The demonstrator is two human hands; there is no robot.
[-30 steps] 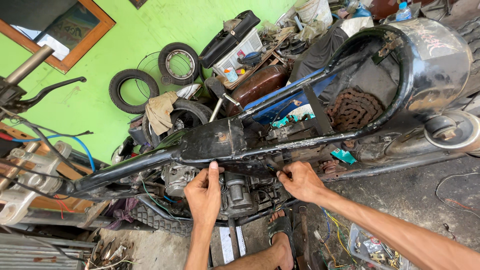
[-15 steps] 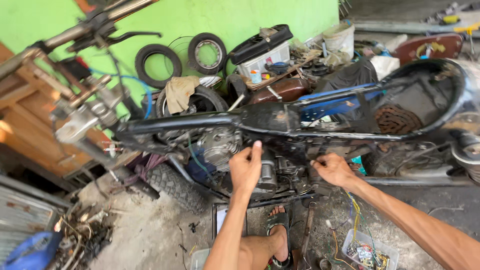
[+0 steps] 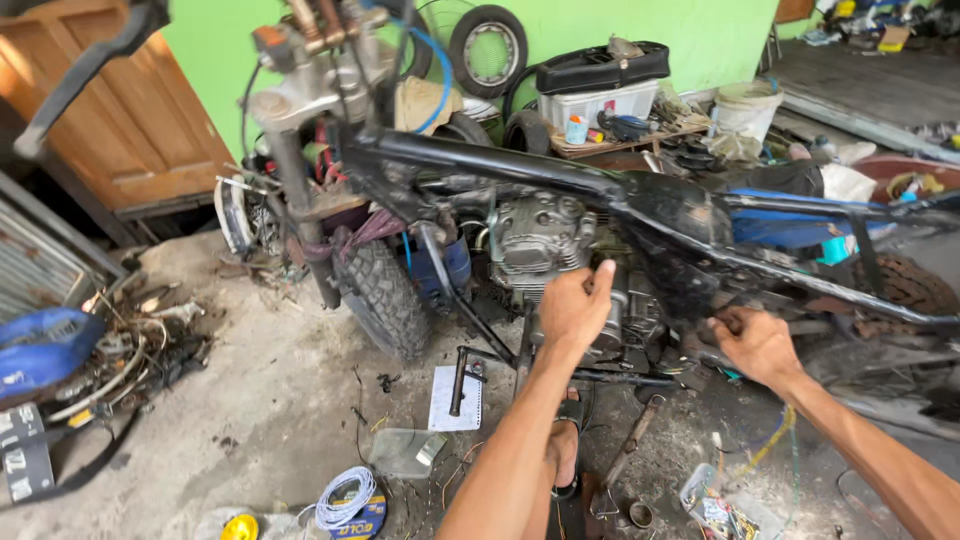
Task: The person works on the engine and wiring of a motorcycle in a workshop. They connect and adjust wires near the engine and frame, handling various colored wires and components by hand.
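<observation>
The left hand (image 3: 574, 306) lay against the side of the engine (image 3: 560, 262), fingers curled loosely and the fingertips pressed to the grey casing just below the finned cylinder head; it did not appear to grip anything. The engine sat in the middle of the stripped motorcycle frame (image 3: 520, 168), under the black top tube. To the right of the engine, the right hand (image 3: 752, 341) was closed around something on the lower frame rail, though the dark, cluttered metal there made it hard to tell what exactly the fingers enclosed. Left of the engine stood the knobby front tyre (image 3: 385, 290), with the fork and steering head rising above it. On the concrete floor below the engine lay a small white sheet (image 3: 456, 398) with a dark tool across it, and further forward a coil of white wire (image 3: 345, 497). Behind the engine, against the green wall (image 3: 700, 30), hung a spare tyre (image 3: 488, 48), beside a clear plastic box (image 3: 598, 103) under a black seat.
</observation>
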